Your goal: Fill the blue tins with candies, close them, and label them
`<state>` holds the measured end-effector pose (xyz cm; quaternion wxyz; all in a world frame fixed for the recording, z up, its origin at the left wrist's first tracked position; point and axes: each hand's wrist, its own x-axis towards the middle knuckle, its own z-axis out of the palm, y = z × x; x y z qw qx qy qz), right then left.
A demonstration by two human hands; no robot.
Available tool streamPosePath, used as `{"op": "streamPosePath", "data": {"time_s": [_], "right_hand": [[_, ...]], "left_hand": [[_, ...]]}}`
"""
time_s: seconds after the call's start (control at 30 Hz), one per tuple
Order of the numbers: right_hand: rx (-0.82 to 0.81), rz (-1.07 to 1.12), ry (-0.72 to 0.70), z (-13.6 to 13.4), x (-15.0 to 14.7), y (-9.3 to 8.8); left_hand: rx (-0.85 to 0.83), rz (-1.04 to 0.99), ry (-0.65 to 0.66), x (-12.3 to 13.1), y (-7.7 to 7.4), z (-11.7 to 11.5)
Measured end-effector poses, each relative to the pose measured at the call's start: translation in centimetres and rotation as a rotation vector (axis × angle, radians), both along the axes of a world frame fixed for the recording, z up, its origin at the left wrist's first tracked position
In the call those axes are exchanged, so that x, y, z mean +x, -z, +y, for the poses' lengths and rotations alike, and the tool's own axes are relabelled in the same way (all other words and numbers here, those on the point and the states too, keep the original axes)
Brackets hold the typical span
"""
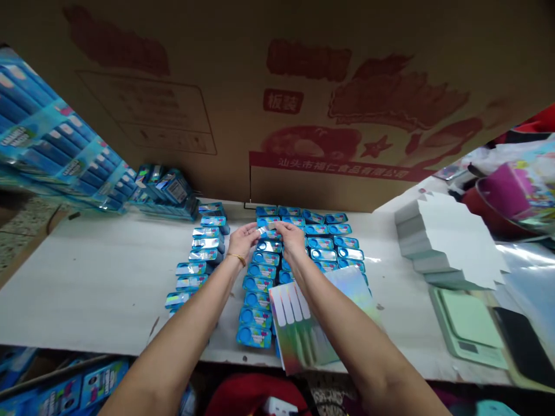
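Observation:
My left hand and my right hand meet above rows of small blue boxes standing on the table. Pinched between the fingertips of both hands is a small pale sticker, held over a box top near the far end of a row; whether it touches the box I cannot tell. Under my right forearm lies a shiny rainbow-coloured sticker sheet with several long white stickers on it, covering part of the rows. Left of my left forearm runs another row of blue boxes.
A large cardboard carton walls off the back. Wrapped blue boxes are stacked at the left, beside a tray of boxes. White card stacks, a green scale and a black phone lie at the right.

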<state>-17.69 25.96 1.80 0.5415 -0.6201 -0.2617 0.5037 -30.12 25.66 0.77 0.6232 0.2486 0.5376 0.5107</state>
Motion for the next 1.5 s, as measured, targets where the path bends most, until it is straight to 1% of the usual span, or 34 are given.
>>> {"op": "streamPosePath", "data": {"time_s": [0.13, 0.2, 0.27, 0.33, 0.4, 0.5, 0.57, 0.63, 0.73, 0.8, 0.83, 0.9, 0.97, 1.0, 1.03, 1.07, 1.1, 1.17, 1.2, 1.23, 1.3, 1.37, 1.4, 1.43, 1.47, 1.5], "right_hand": [[0.096, -0.111, 0.058, 3.2, -1.4, 1.7], [0.124, -0.225, 0.054, 4.8, -1.8, 2.8], [0.111, -0.365, 0.047, 6.1, -2.1, 4.0], [0.090, -0.517, 0.044, 6.9, -2.2, 5.1], [0.088, -0.654, 0.061, 7.4, -2.2, 6.0], [0.141, -0.782, 0.086, 7.7, -2.2, 6.6], [0.161, -0.839, 0.066, 7.9, -2.2, 6.7], [0.126, -0.917, 0.023, 8.3, -2.2, 6.6], [0.029, -1.072, -0.046, 8.6, -2.1, 6.2], [0.011, -1.185, -0.073, 8.5, -1.9, 5.9], [0.024, -1.251, -0.102, 8.3, -1.8, 5.7], [0.088, -1.411, -0.227, 7.9, -1.5, 5.5], [0.172, -1.565, -0.419, 7.7, -1.2, 5.0], [0.208, -1.618, -0.516, 7.7, -0.9, 4.6], [0.234, -1.649, -0.593, 7.8, -0.6, 4.0], [0.245, -1.657, -0.641, 7.9, 0.0, 3.3], [0.244, -1.645, -0.659, 7.9, 0.7, 2.4], [0.245, -1.577, -0.628, 7.2, 3.1, 0.3], [0.262, -1.528, -0.603, 6.3, 4.5, -0.8], [0.300, -1.475, -0.604, 5.0, 6.1, -1.8], [0.388, -1.393, -0.691, 1.3, 8.8, -3.6], [0.442, -1.367, -0.815, -3.2, 10.6, -4.4], [0.457, -1.378, -0.870, -5.4, 11.1, -4.4], [0.464, -1.404, -0.912, -7.3, 11.4, -4.0], [0.471, -1.436, -0.948, -8.9, 11.6, -3.3], [0.483, -1.467, -0.971, -10.1, 11.8, -2.3]], "left_hand": [[0.069, 0.161, -0.022, -1.0, 2.0, 4.3], [0.102, 0.238, -0.015, -1.5, 3.0, 6.4], [0.110, 0.309, -0.005, -1.8, 4.0, 8.3], [0.117, 0.369, 0.017, -2.0, 5.0, 9.7], [0.137, 0.409, 0.040, -2.2, 6.0, 10.7], [0.162, 0.451, 0.044, -2.4, 7.0, 11.5], [0.163, 0.471, 0.036, -2.5, 7.4, 11.8], [0.165, 0.481, 0.026, -2.5, 7.6, 12.1], [0.169, 0.460, 0.031, -2.1, 7.9, 12.1], [0.160, 0.454, 0.033, -1.6, 8.1, 12.0], [0.154, 0.483, 0.031, -1.5, 8.3, 11.9], [0.146, 0.597, 0.034, -1.3, 8.6, 11.7], [0.145, 0.706, 0.060, -1.5, 8.5, 11.6], [0.146, 0.739, 0.076, -1.7, 8.2, 11.4], [0.144, 0.757, 0.081, -2.0, 7.7, 11.1], [0.142, 0.773, 0.072, -2.2, 7.0, 10.6], [0.148, 0.797, 0.059, -2.3, 6.1, 9.8], [0.197, 0.847, 0.071, -2.0, 4.0, 7.3], [0.268, 0.835, 0.149, -1.6, 2.8, 5.5], [0.342, 0.803, 0.308, -1.1, 1.7, 3.6], [0.471, 0.807, 0.652, 0.3, -0.1, -0.5], [0.513, 0.833, 0.901, 1.8, -1.1, -4.3], [0.498, 0.838, 0.987, 2.6, -1.1, -5.7], [0.465, 0.842, 1.032, 3.3, -1.0, -6.9], [0.428, 0.842, 1.042, 3.9, -0.7, -7.6], [0.395, 0.836, 1.025, 4.4, -0.3, -8.1]]}}
